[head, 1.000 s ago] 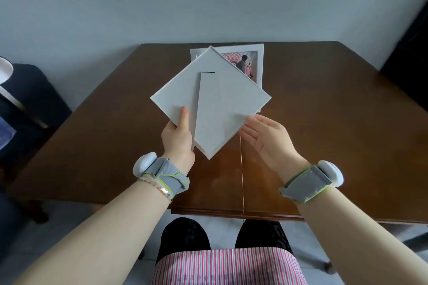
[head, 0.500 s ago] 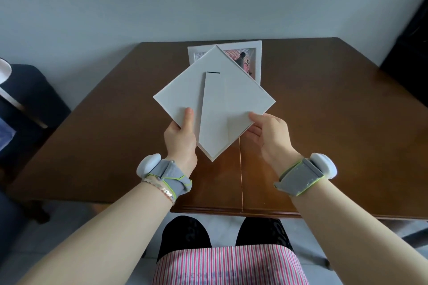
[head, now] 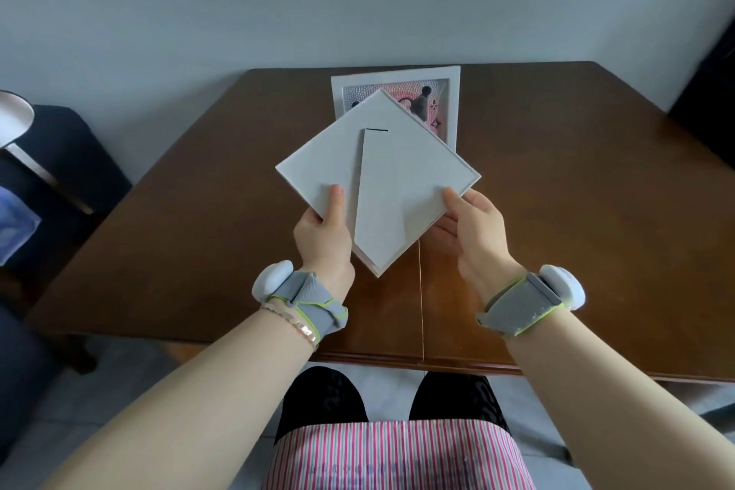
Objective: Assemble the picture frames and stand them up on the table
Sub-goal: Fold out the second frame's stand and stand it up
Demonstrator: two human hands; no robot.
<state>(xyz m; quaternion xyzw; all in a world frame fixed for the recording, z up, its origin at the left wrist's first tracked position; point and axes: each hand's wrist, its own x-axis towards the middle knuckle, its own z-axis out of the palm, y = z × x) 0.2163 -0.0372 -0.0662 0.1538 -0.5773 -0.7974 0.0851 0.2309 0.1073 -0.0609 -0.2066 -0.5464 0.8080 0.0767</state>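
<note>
I hold a white square picture frame point(head: 413, 155) above the table, back side up and turned like a diamond. Its long stand flap point(head: 378, 207) lies along the back, with a dark slot at its top. My left hand point(head: 324, 229) grips the lower left edge, thumb on the back. My right hand point(head: 473, 225) grips the lower right edge, thumb on top and fingers underneath. Behind it a second white frame point(head: 453, 91) with a pink picture stands on the table, partly hidden by the held frame.
The brown wooden table point(head: 557, 211) has a seam running toward me near its middle. A dark chair point(head: 59, 155) with a pale object stands at the left. A dark object point(head: 712, 68) sits at the far right by the wall.
My right hand, held open below the frame a second ago, has closed on its lower right edge. The frame has shifted slightly up and away.
</note>
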